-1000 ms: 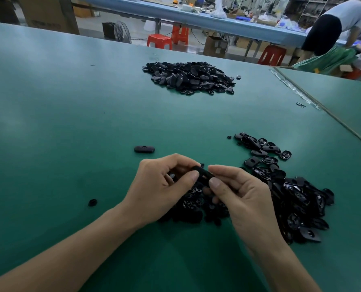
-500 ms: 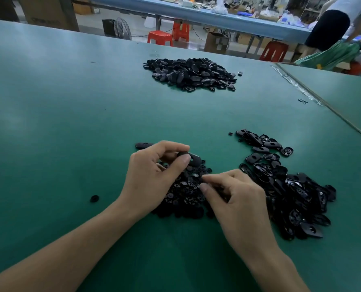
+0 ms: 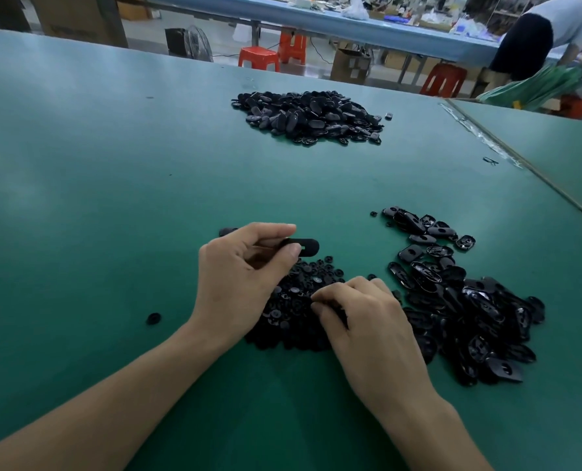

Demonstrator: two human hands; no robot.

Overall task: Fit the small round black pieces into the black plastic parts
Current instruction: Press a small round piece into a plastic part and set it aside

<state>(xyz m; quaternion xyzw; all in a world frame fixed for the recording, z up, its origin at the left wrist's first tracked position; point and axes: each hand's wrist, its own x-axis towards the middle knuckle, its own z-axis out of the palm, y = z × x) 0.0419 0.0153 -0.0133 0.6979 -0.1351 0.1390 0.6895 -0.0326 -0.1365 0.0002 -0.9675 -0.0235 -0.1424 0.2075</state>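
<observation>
Left hand (image 3: 235,277) lifted oval part (image 3: 306,247) clear | right hand (image 3: 367,321) down on round pieces (image 3: 291,312)

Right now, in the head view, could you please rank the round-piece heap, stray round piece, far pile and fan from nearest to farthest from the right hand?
1. Round-piece heap: under the right hand's fingers.
2. Stray round piece: left, on the table.
3. Far pile: across the table.
4. Fan: on the floor beyond the table.

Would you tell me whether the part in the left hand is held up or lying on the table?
Held up: the left hand pinches the part between thumb and forefinger, above the round pieces.
</observation>
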